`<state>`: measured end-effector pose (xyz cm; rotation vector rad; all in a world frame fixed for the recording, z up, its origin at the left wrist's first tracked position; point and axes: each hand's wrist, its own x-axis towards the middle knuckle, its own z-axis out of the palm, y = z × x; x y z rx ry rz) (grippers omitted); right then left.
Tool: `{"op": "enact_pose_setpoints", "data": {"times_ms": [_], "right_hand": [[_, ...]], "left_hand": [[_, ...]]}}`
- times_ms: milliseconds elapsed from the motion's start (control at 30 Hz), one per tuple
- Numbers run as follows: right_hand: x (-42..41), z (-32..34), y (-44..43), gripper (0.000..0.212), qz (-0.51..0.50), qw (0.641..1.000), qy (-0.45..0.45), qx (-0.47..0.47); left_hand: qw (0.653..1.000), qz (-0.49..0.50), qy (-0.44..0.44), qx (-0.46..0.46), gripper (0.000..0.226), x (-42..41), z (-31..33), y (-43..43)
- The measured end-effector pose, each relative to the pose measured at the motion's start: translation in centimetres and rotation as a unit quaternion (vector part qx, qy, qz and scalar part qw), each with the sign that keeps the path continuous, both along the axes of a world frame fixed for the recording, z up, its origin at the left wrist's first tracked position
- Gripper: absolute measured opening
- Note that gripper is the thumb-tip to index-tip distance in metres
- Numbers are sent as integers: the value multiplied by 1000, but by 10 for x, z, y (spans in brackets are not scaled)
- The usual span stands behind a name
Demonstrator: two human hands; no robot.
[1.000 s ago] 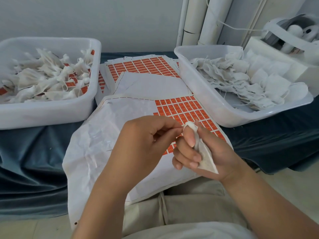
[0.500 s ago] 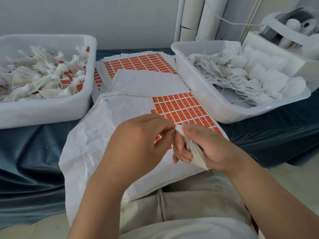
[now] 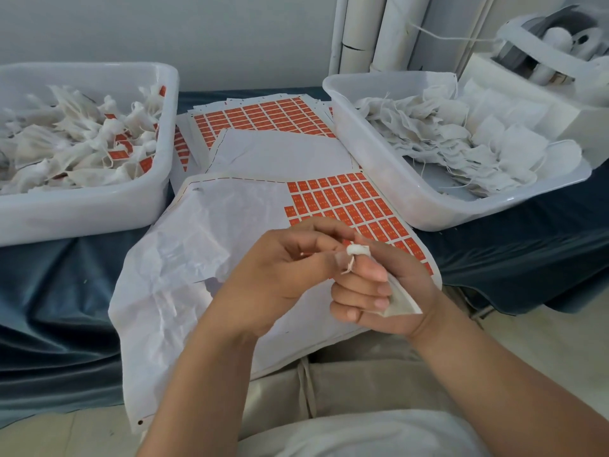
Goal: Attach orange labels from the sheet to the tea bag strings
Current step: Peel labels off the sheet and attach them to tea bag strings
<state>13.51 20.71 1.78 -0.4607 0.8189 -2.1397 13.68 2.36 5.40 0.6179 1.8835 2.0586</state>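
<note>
Two hands worked one tea bag (image 3: 402,303). The right hand (image 3: 392,291) had its four fingers curled round the tea bag, whose gathered top stuck out above the forefinger and whose corner showed below the little finger. The left hand (image 3: 276,275) had its fingers curled, thumb and forefinger pinching the string (image 3: 348,266) just beside that top. Whether a label sat between those fingertips could not be told. Under both hands lay one sheet (image 3: 346,201), its orange labels beyond the fingertips and bare backing under the left knuckles. Farther off lay one blank sheet (image 3: 280,153) and a stack (image 3: 263,115) of uncounted label sheets. Two tubs stood either side: the left tub (image 3: 82,209), cut off by the edge, held labelled bags; the right tub (image 3: 379,166) held plain ones.
</note>
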Motion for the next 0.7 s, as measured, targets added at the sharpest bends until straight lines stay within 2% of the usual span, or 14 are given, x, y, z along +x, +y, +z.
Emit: {"op": "enact_pose_setpoints", "data": {"times_ms": [67, 133, 233, 367, 467, 533, 600, 700], "right_hand": [[1, -2, 2, 43, -4, 1000, -12, 18], [1, -4, 2, 41, -11, 999, -18, 35], [2, -4, 0, 42, -22, 998, -29, 41], [0, -5, 2, 43, -38, 998, -47, 23], [-3, -5, 4, 43, -55, 997, -38, 29], [-4, -5, 6, 42, -68, 996, -23, 45], [-5, -5, 7, 40, -82, 995, -16, 61], [-6, -4, 8, 39, -88, 993, -11, 75]], "left_hand": [[992, 65, 72, -83, 8, 0, 3, -4], [966, 120, 148, -175, 7, 1, 6, -8], [931, 158, 219, -245, 4, 4, 7, -9], [878, 198, 318, -299, 15, 7, 6, -5], [828, 221, 408, -315, 5, 9, 7, 0], [804, 210, 445, -335, 7, 10, 7, 1], [789, 189, 463, -356, 14, 10, 8, 1], [791, 186, 461, -356, 16, 10, 9, 0]]}}
